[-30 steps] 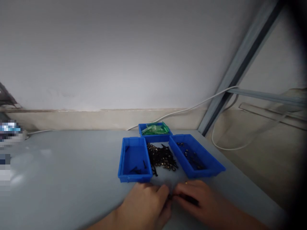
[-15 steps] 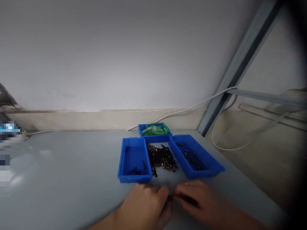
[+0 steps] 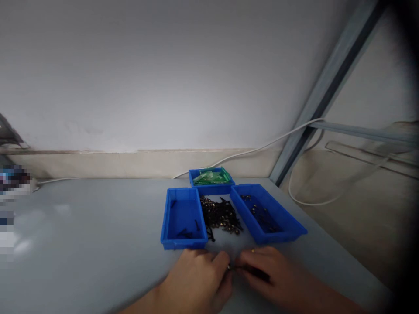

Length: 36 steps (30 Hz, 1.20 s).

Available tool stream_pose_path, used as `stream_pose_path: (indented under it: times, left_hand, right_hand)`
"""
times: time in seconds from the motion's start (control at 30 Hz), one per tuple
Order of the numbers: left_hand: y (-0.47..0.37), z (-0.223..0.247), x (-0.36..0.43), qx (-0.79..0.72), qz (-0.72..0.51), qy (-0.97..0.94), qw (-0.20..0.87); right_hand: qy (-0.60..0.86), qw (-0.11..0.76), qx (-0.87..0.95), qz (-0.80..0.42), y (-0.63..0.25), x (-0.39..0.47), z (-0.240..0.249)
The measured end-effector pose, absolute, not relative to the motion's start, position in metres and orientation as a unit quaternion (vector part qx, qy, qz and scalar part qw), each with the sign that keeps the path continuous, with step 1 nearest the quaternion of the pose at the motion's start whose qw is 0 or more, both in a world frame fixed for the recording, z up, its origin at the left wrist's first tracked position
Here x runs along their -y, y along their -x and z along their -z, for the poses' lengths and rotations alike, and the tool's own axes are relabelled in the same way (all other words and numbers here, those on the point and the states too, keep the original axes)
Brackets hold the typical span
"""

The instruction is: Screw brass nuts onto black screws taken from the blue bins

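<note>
My left hand (image 3: 198,279) and my right hand (image 3: 270,272) meet fingertip to fingertip low on the grey table (image 3: 85,235). Between the fingertips they pinch a small dark screw-like part (image 3: 231,267); a dark piece also shows under my right fingers. Just beyond the hands lies a loose pile of dark and brassy screws (image 3: 220,214). A blue bin (image 3: 182,217) on the left holds a few black screws. On the right, another blue bin (image 3: 266,213) holds several small dark parts. A third blue bin (image 3: 211,179) behind holds green plastic pieces.
A white cable (image 3: 248,150) runs along the wall base and loops down past the table's right edge. A grey metal strut (image 3: 327,87) rises diagonally at the right. Blurred items sit at the far left edge.
Hardly anything differs. Both hands stay together in front of the pile; the fingertips shift slightly around the small part.
</note>
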<state>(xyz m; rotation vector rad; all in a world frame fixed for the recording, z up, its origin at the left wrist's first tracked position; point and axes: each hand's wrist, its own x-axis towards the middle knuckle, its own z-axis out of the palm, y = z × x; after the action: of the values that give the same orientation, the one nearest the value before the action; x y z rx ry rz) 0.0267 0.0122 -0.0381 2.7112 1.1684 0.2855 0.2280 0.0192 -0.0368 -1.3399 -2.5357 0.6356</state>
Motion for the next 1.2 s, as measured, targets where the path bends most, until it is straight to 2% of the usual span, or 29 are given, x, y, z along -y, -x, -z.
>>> stream_pose_path:
  times: [0.3,0.5,0.9,1.2]
  left_hand:
    - [-0.0274,0.0422,-0.0128,-0.351,-0.16,-0.919,0.081]
    - [-0.0267,0.0438,-0.0126,-0.334,-0.191,-0.92,0.076]
    - [-0.0278,0.0458,-0.0141,-0.326,-0.179,-0.926,0.062]
    - [-0.0263,0.0426,-0.0135,-0.38,-0.139,-0.91,0.089]
  right_hand:
    - [0.444,0.127,0.859,-0.22,-0.2252,-0.0159,0.0326]
    - [0.44,0.11,0.859,-0.237,-0.2263,-0.0163,0.0345]
    - [0.435,0.094,0.866,-0.23,-0.2255,-0.0181,0.0379]
    - [0.442,0.126,0.862,-0.213,-0.2268,-0.0191,0.0375]
